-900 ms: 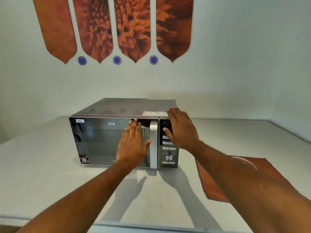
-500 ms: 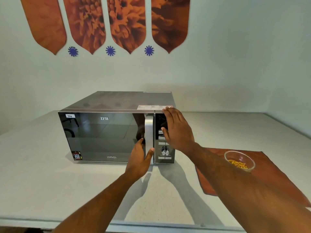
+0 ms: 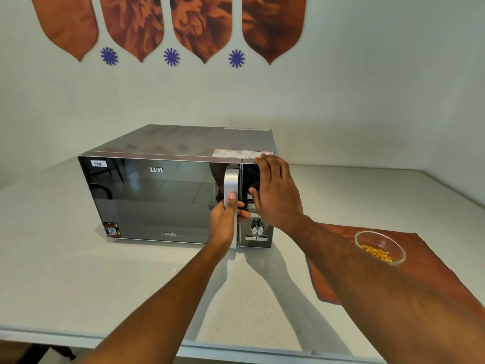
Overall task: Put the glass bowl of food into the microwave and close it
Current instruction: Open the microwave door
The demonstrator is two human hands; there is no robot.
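Observation:
A dark mirrored microwave [image 3: 157,200] stands on the white counter with its door shut. My left hand [image 3: 225,219] is wrapped around the lower part of the silver door handle [image 3: 231,179], thumb on its front. My right hand [image 3: 275,193] lies flat with spread fingers against the control panel at the microwave's right end, above the dial [image 3: 256,228]. A glass bowl [image 3: 380,245] with yellow food in it sits on an orange mat [image 3: 430,269] to the right, partly behind my right forearm.
The white counter [image 3: 78,271] runs wide on both sides of the microwave, its front edge near the bottom of the view. A pale wall with orange petal-shaped decorations [image 3: 202,27] rises behind.
My left hand left the glass door, moved right and closed around the handle. My right hand stayed on the control panel. The view shifted, bringing the bowl into sight.

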